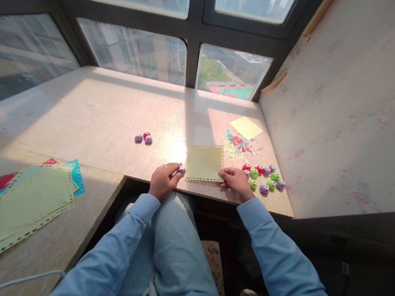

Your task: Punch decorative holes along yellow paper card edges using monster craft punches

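A pale yellow sheet of paper [205, 163] with small holes punched along its edges lies near the front edge of the sill. My left hand [164, 180] is closed on a small purple craft punch [181, 169], which sits at the sheet's lower left edge. Whether the paper is inside the punch's slot I cannot tell. My right hand [236, 181] pinches the sheet's lower right corner between thumb and fingers. Just beyond that hand stands a group of several purple, green and red craft punches [264, 189].
Three more punches [148, 139] stand to the left. Coloured paper bits [238, 144] lie scattered below a plain yellow sheet [247, 127] at the back right. Punched sheets [33, 196] in yellow, blue and red overlap on the left surface. A papered wall [356, 113] bounds the right side.
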`<state>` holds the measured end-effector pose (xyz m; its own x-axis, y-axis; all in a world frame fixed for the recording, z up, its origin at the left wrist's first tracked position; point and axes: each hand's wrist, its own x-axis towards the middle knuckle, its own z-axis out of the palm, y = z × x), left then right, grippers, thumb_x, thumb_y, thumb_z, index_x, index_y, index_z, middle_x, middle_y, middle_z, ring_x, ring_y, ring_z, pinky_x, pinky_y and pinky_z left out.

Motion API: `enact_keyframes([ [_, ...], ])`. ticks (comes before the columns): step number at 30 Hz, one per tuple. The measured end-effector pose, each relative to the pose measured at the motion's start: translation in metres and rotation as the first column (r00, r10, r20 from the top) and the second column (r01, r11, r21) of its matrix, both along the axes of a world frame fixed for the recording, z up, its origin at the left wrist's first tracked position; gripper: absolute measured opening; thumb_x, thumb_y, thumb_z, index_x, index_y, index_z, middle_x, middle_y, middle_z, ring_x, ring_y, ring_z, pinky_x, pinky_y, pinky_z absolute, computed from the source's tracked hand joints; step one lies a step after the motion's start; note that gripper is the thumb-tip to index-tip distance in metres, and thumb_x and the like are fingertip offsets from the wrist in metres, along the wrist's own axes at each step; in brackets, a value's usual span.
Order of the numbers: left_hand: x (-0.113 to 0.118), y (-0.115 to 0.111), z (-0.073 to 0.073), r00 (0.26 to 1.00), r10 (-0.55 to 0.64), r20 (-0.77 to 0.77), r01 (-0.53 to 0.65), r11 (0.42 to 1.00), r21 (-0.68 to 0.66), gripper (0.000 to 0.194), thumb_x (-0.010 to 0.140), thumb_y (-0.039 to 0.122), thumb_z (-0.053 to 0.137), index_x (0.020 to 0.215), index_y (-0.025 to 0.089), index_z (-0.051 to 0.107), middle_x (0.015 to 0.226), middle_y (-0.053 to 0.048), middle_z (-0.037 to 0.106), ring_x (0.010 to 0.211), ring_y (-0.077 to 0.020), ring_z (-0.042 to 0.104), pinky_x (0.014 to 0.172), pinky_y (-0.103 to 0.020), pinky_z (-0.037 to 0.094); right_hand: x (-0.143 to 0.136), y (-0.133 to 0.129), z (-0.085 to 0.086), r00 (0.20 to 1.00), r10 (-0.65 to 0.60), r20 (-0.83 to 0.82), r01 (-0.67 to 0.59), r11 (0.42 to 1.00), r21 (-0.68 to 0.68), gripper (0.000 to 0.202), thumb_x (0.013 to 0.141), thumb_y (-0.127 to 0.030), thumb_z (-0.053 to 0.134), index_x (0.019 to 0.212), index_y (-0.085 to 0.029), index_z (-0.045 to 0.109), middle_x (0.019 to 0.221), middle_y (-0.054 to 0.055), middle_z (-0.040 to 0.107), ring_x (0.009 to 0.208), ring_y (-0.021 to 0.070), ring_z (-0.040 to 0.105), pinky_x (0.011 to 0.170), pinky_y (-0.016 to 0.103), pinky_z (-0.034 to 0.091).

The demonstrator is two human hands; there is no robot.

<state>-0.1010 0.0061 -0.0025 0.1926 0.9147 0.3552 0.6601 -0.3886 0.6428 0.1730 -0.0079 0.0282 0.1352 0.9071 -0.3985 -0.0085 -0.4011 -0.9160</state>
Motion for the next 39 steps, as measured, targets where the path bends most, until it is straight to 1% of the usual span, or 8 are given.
enact_keyframes([
  [5, -0.0002, -0.0006, 0.0004, 1.0, 0.007, 0.006, -0.007, 1.0, -0.015, 0.028, 0.088, 0.032, 0.059, 0.112, 0.023, 0.07, 0.115, -0.004, 0.072, 0.089, -0.02, 0.067, 0.083, -0.035, 0.053, 0.0004, -0.0012, 0.0, 1.0, 0.006, -0.009, -0.006, 1.0, -0.005, 0.03, 0.066, -0.029, 0.083, 0.076, -0.01, 0.062, 0.068, 0.002, 0.061, 0.051, 0.0078, 0.059, 0.046, 0.016, 0.052],
  [8, -0.0004, -0.0005, 0.0004, 1.0, -0.003, 0.002, 0.003, 1.0, -0.007, 0.028, 0.088, 0.031, 0.058, 0.112, 0.023, 0.07, 0.115, -0.004, 0.072, 0.093, -0.0206, 0.067, 0.085, -0.035, 0.053, 0.0001, -0.0017, 0.0008, 1.0, 0.01, 0.004, -0.01, 1.0, -0.008, 0.032, 0.066, -0.03, 0.083, 0.078, -0.01, 0.062, 0.068, 0.002, 0.062, 0.05, 0.0079, 0.059, 0.046, 0.016, 0.051],
  [11, -0.0008, -0.0002, -0.0001, 1.0, -0.009, -0.004, 0.009, 1.0, 0.006, 0.028, 0.089, 0.03, 0.058, 0.112, 0.022, 0.07, 0.115, -0.004, 0.072, 0.095, -0.0214, 0.067, 0.088, -0.037, 0.052, -0.0006, -0.002, 0.0012, 1.0, 0.014, 0.026, -0.014, 1.0, -0.007, 0.031, 0.066, -0.031, 0.082, 0.078, -0.01, 0.062, 0.067, 0.002, 0.062, 0.049, 0.0081, 0.059, 0.045, 0.017, 0.051],
  [15, -0.0013, 0.0001, -0.0013, 1.0, -0.009, 0.003, 0.009, 1.0, -0.003, 0.029, 0.089, 0.031, 0.058, 0.113, 0.022, 0.07, 0.116, -0.005, 0.072, 0.096, -0.0215, 0.067, 0.088, -0.037, 0.052, -0.0011, -0.002, 0.0008, 0.998, 0.021, 0.054, -0.02, 1.0, -0.006, 0.029, 0.068, -0.029, 0.08, 0.079, -0.01, 0.062, 0.066, 0.001, 0.061, 0.047, 0.0083, 0.058, 0.043, 0.017, 0.049],
  [20, -0.0011, 0.0003, -0.0016, 1.0, -0.009, 0.0, 0.009, 1.0, 0.003, 0.028, 0.089, 0.031, 0.058, 0.113, 0.022, 0.07, 0.116, -0.005, 0.072, 0.099, -0.0218, 0.067, 0.088, -0.037, 0.052, -0.0005, -0.0014, -0.0014, 0.999, 0.023, 0.036, -0.023, 1.0, -0.011, 0.029, 0.068, -0.028, 0.08, 0.08, -0.01, 0.062, 0.071, 0.003, 0.064, 0.053, 0.0105, 0.063, 0.045, 0.017, 0.051],
  [28, -0.001, 0.0005, -0.0006, 1.0, -0.016, -0.009, 0.016, 1.0, 0.002, 0.027, 0.089, 0.032, 0.057, 0.112, 0.023, 0.07, 0.116, -0.005, 0.072, 0.1, -0.0221, 0.067, 0.089, -0.038, 0.052, 0.0005, -0.0008, -0.0034, 1.0, 0.015, 0.003, -0.015, 1.0, -0.007, 0.027, 0.068, -0.027, 0.081, 0.079, -0.01, 0.062, 0.072, 0.003, 0.064, 0.053, 0.0091, 0.061, 0.047, 0.018, 0.054],
  [39, -0.0018, 0.0009, -0.0016, 1.0, -0.017, -0.02, 0.017, 1.0, 0.019, 0.026, 0.089, 0.031, 0.058, 0.112, 0.023, 0.07, 0.116, -0.004, 0.071, 0.101, -0.022, 0.067, 0.089, -0.037, 0.052, 0.001, -0.001, -0.004, 1.0, 0.017, 0.005, -0.017, 1.0, 0.002, 0.032, 0.066, -0.031, 0.082, 0.08, -0.01, 0.063, 0.073, 0.003, 0.064, 0.053, 0.0088, 0.061, 0.048, 0.017, 0.054],
])
